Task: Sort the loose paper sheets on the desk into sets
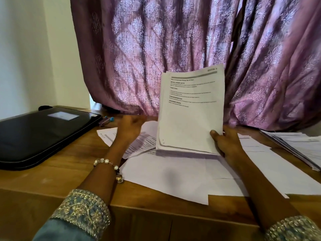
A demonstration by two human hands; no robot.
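Note:
My right hand (pixel 224 142) grips a stack of printed sheets (pixel 189 115) by its lower right corner and holds it upright above the desk, printed side toward me. My left hand (pixel 129 126) reaches over loose sheets (pixel 139 145) lying at the back of the wooden desk (pixel 57 173); it is blurred and its fingers seem relaxed and spread, holding nothing. More loose white sheets (pixel 173 178) lie overlapping in front of me, some blank side up. A separate pile of printed sheets (pixel 298 146) lies at the right edge.
A closed black laptop (pixel 40 134) lies at the left on the desk. A small purple stapler (pixel 104 121) lies behind it near the curtain. A purple patterned curtain (pixel 173 49) hangs right behind the desk. The desk's front edge runs just below the papers.

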